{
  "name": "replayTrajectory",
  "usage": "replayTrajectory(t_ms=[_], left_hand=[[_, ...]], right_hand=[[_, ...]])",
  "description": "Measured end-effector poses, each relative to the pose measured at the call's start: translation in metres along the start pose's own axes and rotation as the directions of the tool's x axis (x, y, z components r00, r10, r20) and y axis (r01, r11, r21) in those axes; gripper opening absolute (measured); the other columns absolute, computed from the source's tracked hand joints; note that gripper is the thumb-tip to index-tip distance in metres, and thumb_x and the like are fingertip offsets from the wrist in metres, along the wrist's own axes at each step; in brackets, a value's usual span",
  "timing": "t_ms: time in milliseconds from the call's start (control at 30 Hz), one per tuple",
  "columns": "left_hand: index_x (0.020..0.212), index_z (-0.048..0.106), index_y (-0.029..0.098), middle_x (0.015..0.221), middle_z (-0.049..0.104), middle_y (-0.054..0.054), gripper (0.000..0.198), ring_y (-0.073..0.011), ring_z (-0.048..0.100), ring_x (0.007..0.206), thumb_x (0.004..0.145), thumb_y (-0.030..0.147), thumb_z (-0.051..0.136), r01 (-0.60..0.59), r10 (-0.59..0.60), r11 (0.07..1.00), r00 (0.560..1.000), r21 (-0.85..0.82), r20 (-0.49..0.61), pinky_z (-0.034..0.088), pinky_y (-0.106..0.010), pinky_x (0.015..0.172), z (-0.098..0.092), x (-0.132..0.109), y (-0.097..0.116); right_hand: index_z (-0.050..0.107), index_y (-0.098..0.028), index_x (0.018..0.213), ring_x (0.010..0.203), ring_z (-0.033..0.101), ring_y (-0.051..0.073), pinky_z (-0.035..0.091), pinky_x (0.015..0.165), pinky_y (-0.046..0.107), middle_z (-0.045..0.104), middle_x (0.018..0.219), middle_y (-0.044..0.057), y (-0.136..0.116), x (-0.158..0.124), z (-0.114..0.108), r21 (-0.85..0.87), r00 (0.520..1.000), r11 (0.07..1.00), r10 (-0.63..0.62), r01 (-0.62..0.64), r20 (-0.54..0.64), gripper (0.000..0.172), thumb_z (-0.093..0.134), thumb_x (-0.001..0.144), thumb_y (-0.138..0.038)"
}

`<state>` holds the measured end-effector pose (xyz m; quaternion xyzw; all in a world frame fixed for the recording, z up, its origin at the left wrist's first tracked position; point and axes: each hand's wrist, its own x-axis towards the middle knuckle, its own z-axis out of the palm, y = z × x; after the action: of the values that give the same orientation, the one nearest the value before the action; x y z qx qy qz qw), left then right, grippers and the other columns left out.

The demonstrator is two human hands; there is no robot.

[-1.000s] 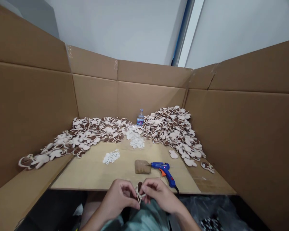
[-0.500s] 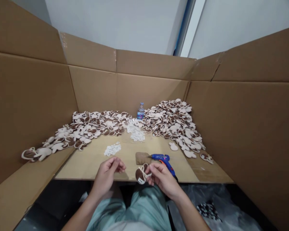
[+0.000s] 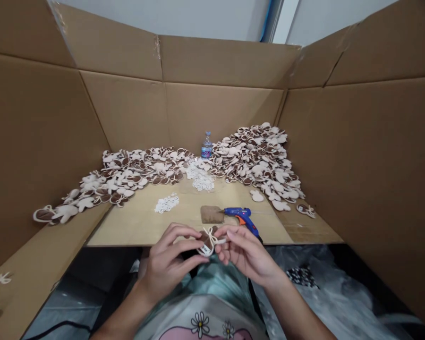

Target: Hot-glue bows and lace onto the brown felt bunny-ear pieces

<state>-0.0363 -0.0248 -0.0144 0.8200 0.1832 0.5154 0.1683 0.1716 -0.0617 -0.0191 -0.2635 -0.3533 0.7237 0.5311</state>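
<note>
My left hand (image 3: 170, 257) and my right hand (image 3: 246, 252) meet over my lap, just in front of the board's near edge. Between their fingertips sits a small brown round piece with a cream string bow (image 3: 208, 240). Both hands pinch it, the left from below and the left side, the right from the right side. A blue glue gun (image 3: 243, 218) lies on the wooden board (image 3: 138, 226) just beyond my right hand, its nozzle against a small burlap pad (image 3: 211, 215).
Heaps of brown and cream cut-out pieces lie at the back left (image 3: 127, 177) and back right (image 3: 260, 163). A small water bottle (image 3: 206, 146) stands between them. White lace bits (image 3: 166, 203) lie on the board. Tall cardboard walls (image 3: 368, 156) enclose the space.
My left hand has come back to the brown piece and pinches it together with the right. The camera has tilted down, so the hands and lap show more.
</note>
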Motion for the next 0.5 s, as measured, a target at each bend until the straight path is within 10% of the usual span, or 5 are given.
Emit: replayTrajectory(t_ms=[500], left_hand=[[0.105,0.072,0.023,0.099,0.078,-0.004,0.041,-0.0217,0.074,0.091,0.074,-0.004,0.073,-0.038,0.013,0.990,0.984,-0.138,-0.176,0.063,-0.039,0.080,0.003,-0.006,0.006]], right_hand=[[0.071,-0.019,0.116,0.073,0.073,0.013,0.055,0.062,0.020,0.078,0.102,0.011,-0.005,-0.025,0.019,-0.016,0.981,0.999,-0.047,0.051,0.187,0.037,0.075,0.079,-0.021]])
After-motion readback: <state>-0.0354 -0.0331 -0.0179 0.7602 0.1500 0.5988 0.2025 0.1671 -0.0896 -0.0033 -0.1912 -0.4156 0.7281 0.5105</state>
